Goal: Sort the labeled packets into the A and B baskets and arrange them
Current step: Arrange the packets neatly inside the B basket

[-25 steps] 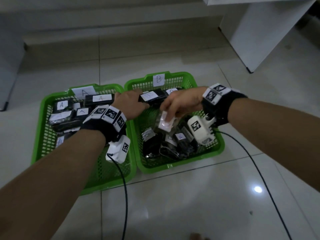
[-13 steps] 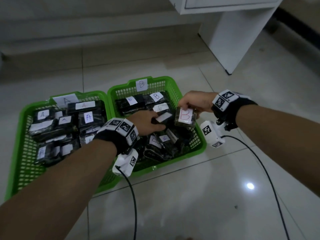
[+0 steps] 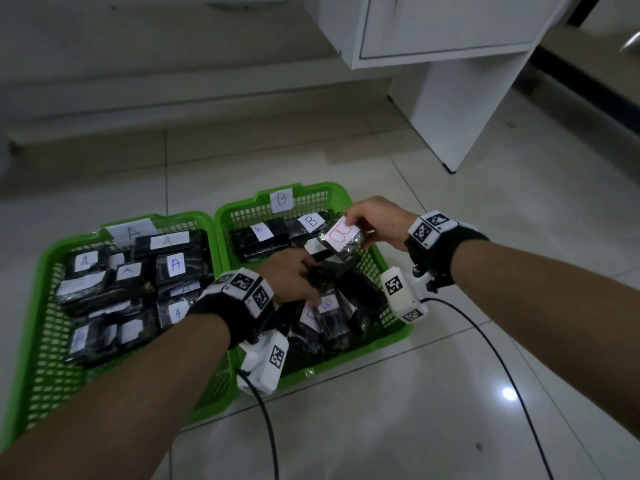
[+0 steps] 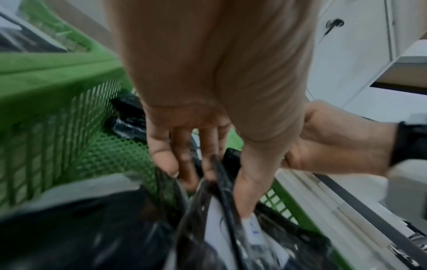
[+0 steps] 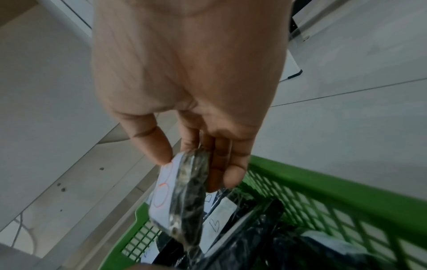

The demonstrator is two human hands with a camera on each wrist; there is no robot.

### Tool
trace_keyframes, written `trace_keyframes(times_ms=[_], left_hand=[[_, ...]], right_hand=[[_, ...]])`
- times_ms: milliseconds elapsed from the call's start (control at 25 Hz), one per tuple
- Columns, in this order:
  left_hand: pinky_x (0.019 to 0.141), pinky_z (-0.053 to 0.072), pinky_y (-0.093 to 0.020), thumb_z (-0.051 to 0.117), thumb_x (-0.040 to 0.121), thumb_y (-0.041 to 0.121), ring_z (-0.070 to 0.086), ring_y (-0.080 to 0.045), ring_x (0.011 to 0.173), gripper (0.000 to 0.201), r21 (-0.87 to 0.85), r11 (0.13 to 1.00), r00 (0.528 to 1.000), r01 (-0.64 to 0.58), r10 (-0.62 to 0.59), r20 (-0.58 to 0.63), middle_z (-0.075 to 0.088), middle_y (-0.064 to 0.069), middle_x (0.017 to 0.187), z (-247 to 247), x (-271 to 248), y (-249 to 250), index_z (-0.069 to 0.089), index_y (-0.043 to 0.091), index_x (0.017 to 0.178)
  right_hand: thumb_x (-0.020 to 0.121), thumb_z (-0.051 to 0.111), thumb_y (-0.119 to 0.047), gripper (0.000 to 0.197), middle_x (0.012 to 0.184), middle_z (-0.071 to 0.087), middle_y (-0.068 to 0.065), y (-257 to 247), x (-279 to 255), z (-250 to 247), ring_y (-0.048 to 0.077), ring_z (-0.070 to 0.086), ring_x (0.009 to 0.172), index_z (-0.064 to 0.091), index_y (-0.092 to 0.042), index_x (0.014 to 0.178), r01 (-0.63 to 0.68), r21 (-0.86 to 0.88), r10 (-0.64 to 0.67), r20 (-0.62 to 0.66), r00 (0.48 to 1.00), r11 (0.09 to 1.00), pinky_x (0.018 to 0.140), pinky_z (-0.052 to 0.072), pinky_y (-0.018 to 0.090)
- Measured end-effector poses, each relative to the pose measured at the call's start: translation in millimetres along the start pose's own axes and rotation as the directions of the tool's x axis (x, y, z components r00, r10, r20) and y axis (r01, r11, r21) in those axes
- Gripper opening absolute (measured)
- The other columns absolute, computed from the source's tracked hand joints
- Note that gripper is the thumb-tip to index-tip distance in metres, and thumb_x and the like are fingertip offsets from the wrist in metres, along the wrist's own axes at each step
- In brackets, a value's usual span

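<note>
My right hand (image 3: 375, 226) pinches a B packet (image 3: 341, 239) between thumb and fingers (image 5: 233, 175), held above the far right of the B basket (image 3: 394, 336); dark wrap, white label, red B. My left hand (image 3: 289, 280) grips dark packets (image 3: 329, 317) in that basket's pile. A basket (image 3: 41, 375) alongside holds A packets.

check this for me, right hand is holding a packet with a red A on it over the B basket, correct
Not quite: the packet in the right hand carries a red B, not an A, as the head view shows. It is indeed held over the B basket.
</note>
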State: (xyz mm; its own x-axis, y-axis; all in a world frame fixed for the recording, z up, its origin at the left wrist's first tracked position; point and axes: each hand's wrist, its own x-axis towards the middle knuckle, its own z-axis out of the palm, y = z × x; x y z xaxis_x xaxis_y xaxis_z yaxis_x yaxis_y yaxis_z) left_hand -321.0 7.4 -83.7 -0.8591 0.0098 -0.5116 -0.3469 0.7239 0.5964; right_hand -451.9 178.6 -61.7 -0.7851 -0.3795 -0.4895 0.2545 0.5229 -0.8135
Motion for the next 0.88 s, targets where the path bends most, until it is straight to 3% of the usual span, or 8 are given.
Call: trace_keyframes(times_ms=[160, 280, 440, 520, 600, 680, 800, 880], left_hand=[[0.082, 0.052, -0.028, 0.090, 0.064, 0.023, 0.066, -0.014, 0.098, 0.071, -0.186, 0.982, 1.000, -0.010, 0.005, -0.031, 0.069, 0.004, 0.114, 8.5, -5.9, -3.5, 0.053, 0.025, 0.125], [0.089, 0.054, -0.037, 0.087, 0.068, 0.019, 0.063, -0.017, 0.100, 0.065, -0.254, 0.965, 0.996, 0.069, -0.079, -0.028, 0.065, 0.001, 0.112, -4.4, -5.4, -8.0, 0.052, 0.023, 0.122], [0.086, 0.057, -0.036, 0.076, 0.081, 0.005, 0.066, -0.022, 0.095, 0.056, -0.347, 0.917, 0.980, 0.195, -0.193, 0.042, 0.065, -0.010, 0.116, -34.0, -8.7, -19.8, 0.046, 0.017, 0.127], [0.090, 0.057, -0.040, 0.068, 0.085, -0.004, 0.068, -0.028, 0.099, 0.048, -0.457, 0.862, 0.975, 0.218, -0.215, 0.058, 0.066, -0.017, 0.115, -52.6, -11.3, -26.0, 0.049, 0.010, 0.126], [0.088, 0.056, -0.037, 0.068, 0.087, 0.003, 0.067, -0.024, 0.101, 0.034, -0.348, 0.928, 0.976, 0.135, -0.184, -0.112, 0.066, -0.009, 0.114, -69.0, -7.3, -34.1, 0.058, 0.013, 0.118], [0.074, 0.051, -0.024, 0.069, 0.089, 0.011, 0.065, -0.015, 0.094, 0.022, -0.102, 0.995, 0.965, 0.013, -0.039, -0.258, 0.067, 0.001, 0.105, -71.9, -1.1, -37.0, 0.065, 0.018, 0.109], [0.073, 0.050, -0.017, 0.072, 0.086, 0.007, 0.065, -0.011, 0.091, 0.016, 0.130, 0.983, 0.941, -0.133, 0.166, -0.294, 0.069, 0.004, 0.099, -53.5, 12.3, -35.6, 0.070, 0.019, 0.097], [0.081, 0.054, -0.023, 0.071, 0.084, 0.003, 0.066, -0.015, 0.091, 0.017, 0.203, 0.967, 0.928, -0.153, 0.211, -0.308, 0.071, 0.000, 0.099, -41.4, 20.4, -35.7, 0.072, 0.015, 0.095]], right_hand=[[0.093, 0.058, -0.006, 0.014, 0.107, 0.070, 0.022, -6.1, 11.2, 19.5, 0.036, 0.071, 0.097, 0.065, 0.005, 0.100, -0.065, -0.113, 0.073, 0.069, 0.995, 0.991, 0.086, 0.061, 0.050], [0.100, 0.049, -0.011, 0.015, 0.092, 0.063, 0.009, -8.5, 12.3, 26.8, 0.024, 0.067, 0.079, 0.058, -0.012, 0.088, -0.070, -0.185, 0.083, 0.064, 0.994, 0.980, 0.077, 0.064, 0.040], [0.100, 0.052, -0.010, 0.009, 0.109, 0.059, 0.022, -11.3, 17.0, 25.0, 0.037, 0.068, 0.098, 0.057, -0.002, 0.101, -0.045, -0.335, 0.063, 0.043, 0.997, 0.941, 0.080, 0.061, 0.048], [0.101, 0.054, -0.011, 0.011, 0.107, 0.059, 0.019, -11.2, 13.0, 24.0, 0.032, 0.067, 0.093, 0.055, -0.001, 0.103, -0.033, -0.370, 0.056, 0.050, 0.997, 0.928, 0.069, 0.060, 0.035], [0.100, 0.058, -0.011, 0.015, 0.113, 0.060, 0.019, -9.1, 9.6, 25.8, 0.030, 0.063, 0.100, 0.056, 0.000, 0.110, 0.013, -0.478, 0.021, 0.067, 0.997, 0.878, 0.073, 0.051, 0.026], [0.102, 0.053, -0.011, 0.017, 0.116, 0.062, 0.020, -8.6, 5.7, 31.4, 0.031, 0.061, 0.106, 0.057, 0.001, 0.114, 0.040, -0.527, -0.001, 0.073, 0.997, 0.849, 0.077, 0.043, 0.026], [0.108, 0.036, -0.014, 0.023, 0.107, 0.060, 0.024, -9.3, 7.5, 39.7, 0.028, 0.057, 0.091, 0.055, -0.003, 0.101, 0.035, -0.503, -0.004, 0.062, 0.998, 0.864, 0.076, 0.046, 0.033], [0.107, 0.037, -0.010, 0.022, 0.108, 0.061, 0.023, -6.8, 13.6, 39.5, 0.028, 0.058, 0.096, 0.056, 0.000, 0.107, 0.050, -0.539, -0.013, 0.073, 0.997, 0.841, 0.086, 0.048, 0.037]])
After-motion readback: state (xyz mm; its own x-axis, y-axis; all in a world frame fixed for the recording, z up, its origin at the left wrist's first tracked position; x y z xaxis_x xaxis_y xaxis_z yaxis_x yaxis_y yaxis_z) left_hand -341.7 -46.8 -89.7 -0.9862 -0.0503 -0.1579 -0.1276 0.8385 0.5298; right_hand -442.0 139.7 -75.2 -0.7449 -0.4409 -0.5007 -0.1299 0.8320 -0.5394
